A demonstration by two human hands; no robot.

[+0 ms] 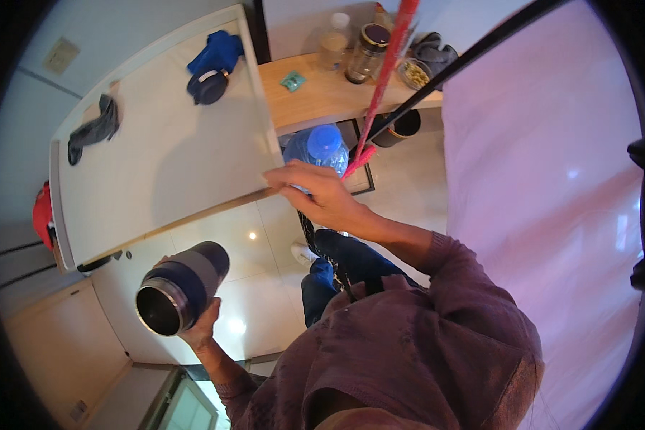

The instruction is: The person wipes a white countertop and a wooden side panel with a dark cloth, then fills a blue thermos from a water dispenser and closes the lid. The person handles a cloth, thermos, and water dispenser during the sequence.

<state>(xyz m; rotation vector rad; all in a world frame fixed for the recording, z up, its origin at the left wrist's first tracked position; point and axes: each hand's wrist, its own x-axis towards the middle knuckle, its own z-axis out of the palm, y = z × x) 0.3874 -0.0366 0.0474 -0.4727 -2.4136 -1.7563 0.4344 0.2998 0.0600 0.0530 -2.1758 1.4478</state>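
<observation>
A dark blue and grey insulated bottle is in my left hand, tilted so its uncapped steel mouth faces up toward me. Its inside is dark, and I cannot tell what it holds. My right hand has nothing visible in it; the blurred fingers are by the near right corner of a white-topped table. Whether they touch the edge is unclear. Beyond that hand stands a large clear plastic bottle with a blue cap. A dark blue lid lies on the table beside a blue cloth.
A crumpled dark grey cloth item lies on the table. The wooden shelf holds a green packet, a white-capped bottle, a glass tumbler and a bowl. A red pole and black bar cross the view.
</observation>
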